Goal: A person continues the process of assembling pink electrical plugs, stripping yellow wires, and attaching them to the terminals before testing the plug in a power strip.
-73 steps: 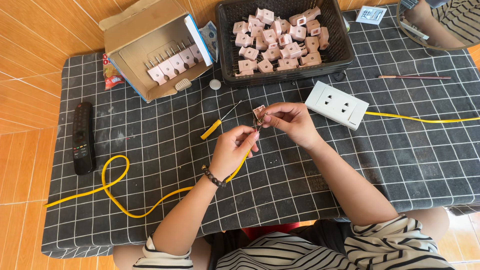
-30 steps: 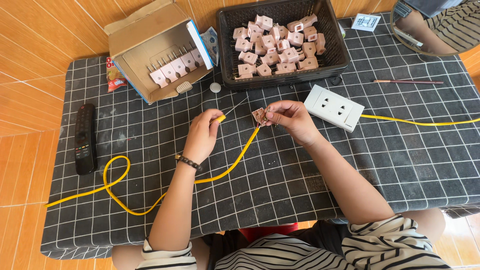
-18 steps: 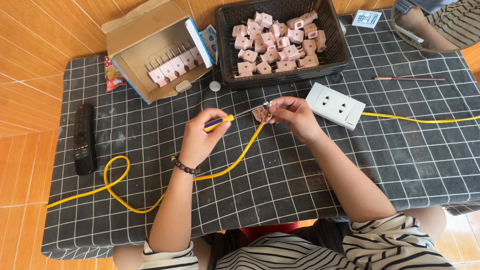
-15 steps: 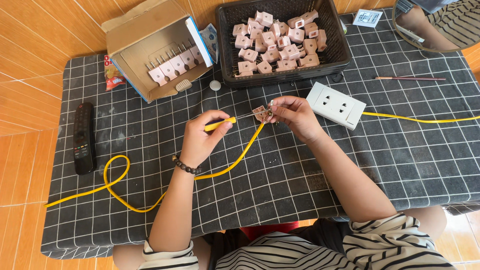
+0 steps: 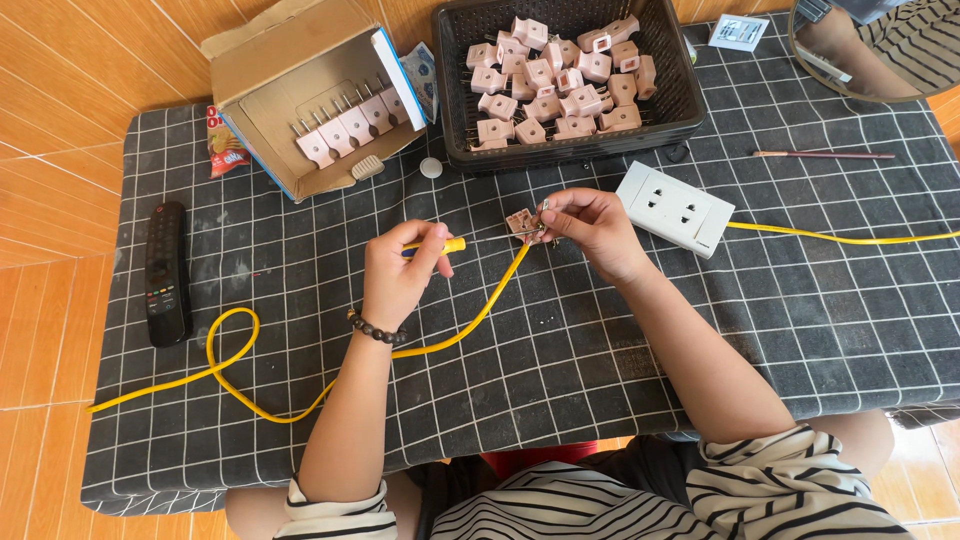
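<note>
Nearest the person, over the checked tabletop (image 5: 560,370), the left hand (image 5: 400,275) grips a yellow-handled screwdriver (image 5: 440,245). Just beyond, the right hand (image 5: 590,225) pinches a small pink plastic plug (image 5: 523,222) on the limp yellow cable (image 5: 480,310); it looks light, rigid and fiddly, best held by its body.

Plug wiring on checked cloth, seen from above.
Held small pink plug (image 5: 524,222) in right hand (image 5: 590,228) w/ yellow cable (image 5: 480,312) end at it; gripped yellow-handled screwdriver (image 5: 440,245) in left hand (image 5: 398,275), tip pointed toward plug. Sat nearby: white socket strip (image 5: 675,208) just right of right hand, black basket (image 5: 680,105) of pink plugs, open cardboard box (image 5: 270,60), black remote (image 5: 166,272) far left.
</note>
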